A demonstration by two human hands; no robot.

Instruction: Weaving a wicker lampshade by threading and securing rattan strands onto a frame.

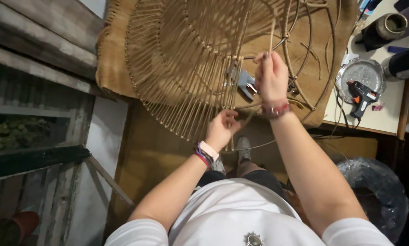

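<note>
A large round wire frame woven with tan rattan strands (181, 68) lies tilted over a brown cloth-covered table (111, 59). My right hand (272, 77) is raised over the frame's bare wire part and pinches a thin rattan strand (271, 36) that runs upward. My left hand (222, 127) is lower, at the frame's near rim, with its fingers closed on the ends of the woven strands there. Grey pliers (242, 82) lie on the cloth just left of my right hand.
A black and orange glue gun (362, 96) rests next to a foil dish (362, 73) on a white table (387, 116) at the right. A dark jar (387, 27) stands behind them. A black plastic bag (377, 187) sits at the lower right. Wooden slats (36, 59) run along the left.
</note>
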